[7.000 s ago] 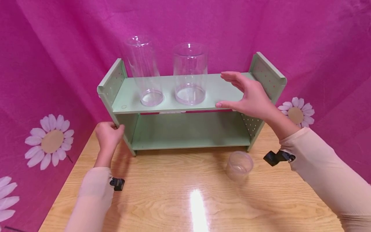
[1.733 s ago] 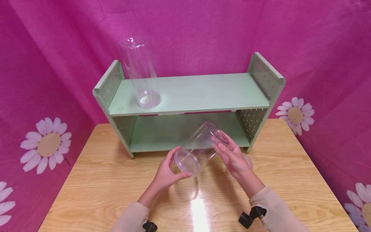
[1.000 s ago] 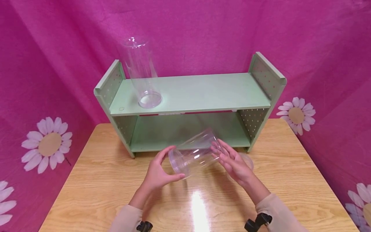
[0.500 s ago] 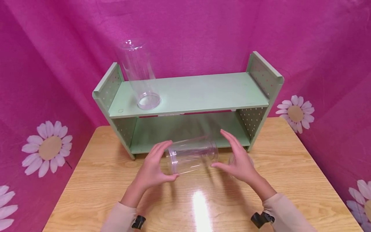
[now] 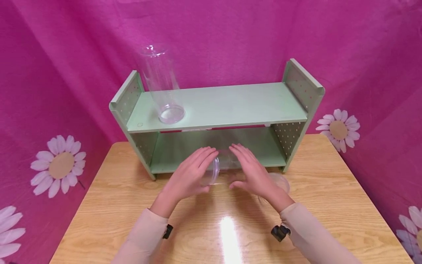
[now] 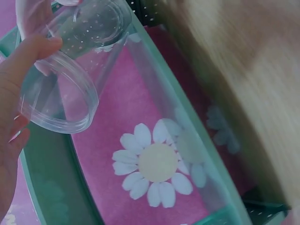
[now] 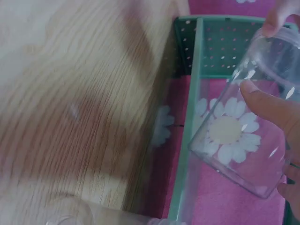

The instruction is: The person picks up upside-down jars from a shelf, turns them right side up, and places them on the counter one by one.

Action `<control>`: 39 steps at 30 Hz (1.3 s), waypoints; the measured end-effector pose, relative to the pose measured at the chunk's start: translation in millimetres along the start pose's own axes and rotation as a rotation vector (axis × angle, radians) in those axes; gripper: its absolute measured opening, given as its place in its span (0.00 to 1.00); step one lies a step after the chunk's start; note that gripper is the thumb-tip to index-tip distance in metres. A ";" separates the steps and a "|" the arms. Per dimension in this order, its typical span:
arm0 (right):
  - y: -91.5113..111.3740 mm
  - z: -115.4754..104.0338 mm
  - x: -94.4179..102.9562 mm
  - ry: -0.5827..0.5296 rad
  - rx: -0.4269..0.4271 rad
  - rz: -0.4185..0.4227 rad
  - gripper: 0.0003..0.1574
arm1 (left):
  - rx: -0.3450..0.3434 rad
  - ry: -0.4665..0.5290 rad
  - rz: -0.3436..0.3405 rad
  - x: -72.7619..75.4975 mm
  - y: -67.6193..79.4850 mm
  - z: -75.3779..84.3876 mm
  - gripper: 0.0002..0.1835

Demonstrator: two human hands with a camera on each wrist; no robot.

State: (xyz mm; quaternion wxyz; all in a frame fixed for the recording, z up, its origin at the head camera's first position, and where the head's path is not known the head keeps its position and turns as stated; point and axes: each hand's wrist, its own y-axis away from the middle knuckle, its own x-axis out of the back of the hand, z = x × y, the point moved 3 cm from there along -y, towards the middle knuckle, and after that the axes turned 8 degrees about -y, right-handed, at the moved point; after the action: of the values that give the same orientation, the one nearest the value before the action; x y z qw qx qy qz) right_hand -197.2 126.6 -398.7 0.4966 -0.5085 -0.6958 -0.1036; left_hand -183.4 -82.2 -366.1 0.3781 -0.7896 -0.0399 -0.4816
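A wide clear plastic cylinder container [image 6: 80, 110] is held on its side between my two hands, in front of the lower shelf. My left hand [image 5: 186, 178] grips its thick ringed end, thumb below and fingers over the top in the head view. Around the other part of the body my right hand [image 5: 255, 178] holds it, with the thumb lying along the wall in the right wrist view. Both hands hide much of the container in the head view. A taller clear cylinder [image 5: 161, 79] stands upright on the left of the top shelf [image 5: 230, 104].
The green two-level shelf unit has perforated side panels [image 5: 304, 88] that rise above its top board. A short clear container [image 5: 280, 182] sits on the wooden table [image 5: 197, 234], close to my right wrist. Pink flower-printed cloth [image 5: 230, 36] surrounds the table behind and at both sides.
The wide cylinder has come off the top shelf and been tipped from a slant to nearly level. My left hand left the shelf's side panel; my right hand let go briefly and took hold again.
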 end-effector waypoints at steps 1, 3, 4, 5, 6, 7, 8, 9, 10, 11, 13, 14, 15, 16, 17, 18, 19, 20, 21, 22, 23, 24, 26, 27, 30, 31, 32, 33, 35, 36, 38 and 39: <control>-1.5 1.8 -0.7 0.001 0.000 0.001 0.71 | -0.007 -0.013 -0.004 0.0 -1.8 -0.3 0.52; -3.7 4.7 -2.0 -0.003 -0.009 0.003 0.69 | -0.016 -0.034 -0.020 -0.3 -4.6 -0.8 0.52; -4.4 5.6 -2.3 -0.008 -0.014 0.005 0.68 | -0.018 -0.045 -0.030 -0.6 -5.5 -0.9 0.52; -4.7 6.4 -2.8 -0.013 -0.018 0.006 0.67 | -0.018 -0.049 -0.041 -0.8 -5.9 -0.9 0.52; -4.8 6.9 -3.2 -0.022 -0.024 0.008 0.67 | -0.017 -0.054 -0.050 -0.7 -6.1 -0.8 0.51; -4.8 7.1 -3.7 -0.032 -0.029 0.008 0.66 | -0.014 -0.057 -0.059 -0.5 -5.9 -0.6 0.51; -4.6 7.2 -4.2 -0.040 -0.034 0.008 0.66 | -0.008 -0.060 -0.071 -0.6 -5.0 -0.6 0.51; -4.2 7.3 -4.8 -0.046 -0.038 0.006 0.66 | 0.000 -0.061 -0.083 -0.6 -3.8 -0.5 0.52; -3.4 7.8 -5.0 -0.049 -0.044 0.005 0.66 | 0.006 -0.058 -0.094 -0.9 -3.1 -0.2 0.52; -2.5 8.3 -5.3 -0.052 -0.049 0.005 0.65 | 0.012 -0.054 -0.105 -1.1 -2.2 0.1 0.52; -0.6 9.2 -5.7 -0.059 -0.060 0.006 0.65 | 0.030 -0.035 -0.130 -1.8 -0.4 0.3 0.53; 0.6 9.8 -6.3 -0.065 -0.066 0.008 0.65 | 0.048 -0.007 -0.140 -2.6 1.1 -0.1 0.54; 1.7 10.6 -6.7 -0.073 -0.073 0.012 0.65 | 0.075 0.031 -0.148 -2.9 2.4 -0.6 0.56; 2.9 11.3 -7.0 -0.084 -0.080 0.018 0.65 | 0.110 0.077 -0.151 -3.3 3.9 -1.5 0.58; 4.1 11.9 -7.2 -0.098 -0.088 0.025 0.66 | 0.155 0.129 -0.155 -4.1 5.5 -2.8 0.60; 5.3 12.9 -7.4 -0.113 -0.097 0.033 0.66 | 0.209 0.188 -0.158 -5.0 7.3 -4.6 0.62; 6.4 13.5 -7.3 -0.129 -0.105 0.042 0.66 | 0.270 0.255 -0.156 -5.8 9.4 -6.5 0.64; 7.5 14.2 -7.3 -0.143 -0.114 0.051 0.66 | 0.330 0.324 -0.150 -6.9 11.6 -8.3 0.65; 8.5 14.9 -7.3 -0.154 -0.122 0.059 0.66 | 0.391 0.387 -0.149 -8.5 14.0 -10.1 0.67; 9.4 15.3 -7.2 -0.166 -0.126 0.069 0.66 | 0.445 0.450 -0.146 -10.5 16.2 -11.7 0.68; 10.3 15.6 -7.0 -0.176 -0.131 0.078 0.67 | 0.491 0.512 -0.143 -12.9 18.3 -12.9 0.68; 11.0 15.8 -7.0 -0.186 -0.134 0.086 0.66 | 0.532 0.571 -0.136 -14.8 20.1 -13.7 0.68; 12.4 14.9 -7.7 -0.210 -0.138 0.097 0.67 | 0.591 0.676 -0.120 -17.8 23.6 -14.1 0.68; 13.1 14.2 -8.1 -0.224 -0.140 0.100 0.67 | 0.611 0.718 -0.112 -19.3 25.1 -14.0 0.68; 15.3 11.2 -9.7 -0.263 -0.144 0.111 0.67 | 0.639 0.806 -0.077 -20.9 27.5 -13.2 0.67; 15.7 10.0 -9.9 -0.277 -0.145 0.116 0.67 | 0.641 0.830 -0.064 -21.1 27.7 -13.1 0.67; 16.2 9.0 -10.0 -0.290 -0.145 0.121 0.67 | 0.639 0.851 -0.053 -21.2 27.6 -13.1 0.68; 16.5 7.7 -10.0 -0.301 -0.144 0.128 0.67 | 0.637 0.869 -0.041 -21.2 27.4 -13.2 0.68; 16.9 5.4 -10.1 -0.327 -0.142 0.140 0.67 | 0.638 0.900 -0.029 -21.2 26.3 -13.4 0.67; 17.0 4.0 -10.1 -0.336 -0.136 0.144 0.66 | 0.640 0.913 -0.028 -21.2 25.7 -13.6 0.67; 17.4 1.9 -10.6 -0.351 -0.138 0.145 0.66 | 0.651 0.927 -0.035 -21.2 24.6 -13.4 0.66; 17.7 0.9 -11.1 -0.357 -0.140 0.142 0.66 | 0.660 0.927 -0.041 -21.1 24.3 -13.1 0.65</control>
State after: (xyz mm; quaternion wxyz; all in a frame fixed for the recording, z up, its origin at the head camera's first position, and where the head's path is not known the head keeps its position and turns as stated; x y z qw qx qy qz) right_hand -183.5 128.6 -414.4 0.3349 -0.5998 -0.7262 -0.0249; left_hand -193.8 -101.5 -393.1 0.5733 -0.3348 -0.0335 -0.7471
